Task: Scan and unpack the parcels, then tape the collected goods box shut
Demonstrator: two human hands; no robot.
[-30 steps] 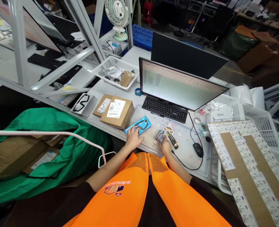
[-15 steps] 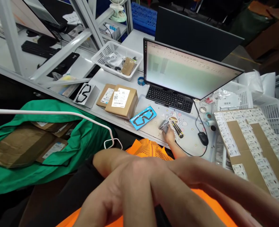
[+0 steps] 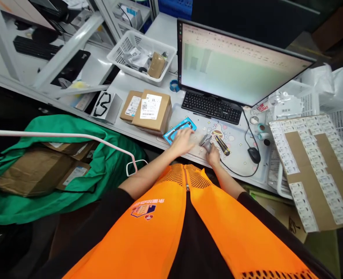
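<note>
My left hand (image 3: 183, 141) lies flat with fingers spread on the near end of a blue goggles box (image 3: 179, 129) on the desk mat. My right hand (image 3: 213, 156) is closed round the grip of a grey and yellow handheld scanner (image 3: 215, 142) that rests on the mat just right of the box. Two brown cardboard parcels (image 3: 149, 109) with white labels sit to the left of the blue box. A black keyboard (image 3: 211, 108) and a lit monitor (image 3: 235, 66) stand behind both hands.
A white basket (image 3: 139, 58) with small packets sits at the back left. A black mouse (image 3: 254, 155) lies right of the scanner. Cardboard sheets covered in labels (image 3: 311, 162) lie at the right. A green bag (image 3: 52, 166) holding cartons sits left of me, below the desk.
My left hand, which was raised close to the camera half a second ago, is back down on the blue box. The right hand stays on the scanner. My view has tilted downward.
</note>
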